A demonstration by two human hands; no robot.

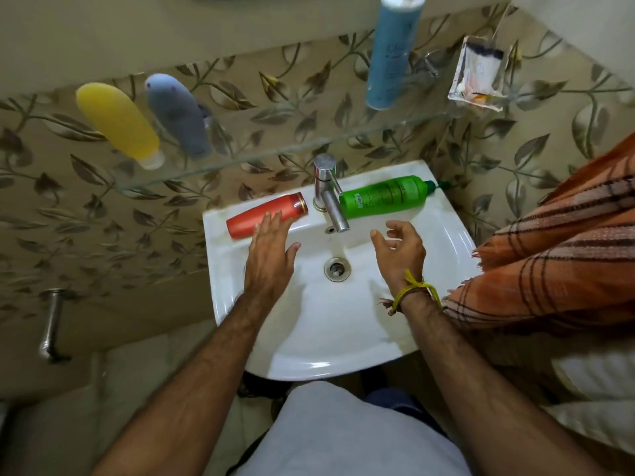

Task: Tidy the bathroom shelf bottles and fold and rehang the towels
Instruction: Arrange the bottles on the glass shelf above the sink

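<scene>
My left hand (269, 255) reaches flat over the red bottle (266, 215); my right hand (400, 250) hovers loosely curled near the green bottle (386, 195)

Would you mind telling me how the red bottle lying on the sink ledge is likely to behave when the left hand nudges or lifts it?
The red bottle lies on its side and looks round, so a nudge from the left hand would probably roll it toward the basin of the sink. It looks like rigid plastic, likely stiff in a grip. The glossy ledge may let it slide.

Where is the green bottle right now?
In the head view, the green bottle lies on its side on the back ledge of the sink, just right of the tap, beyond the right hand.
</scene>
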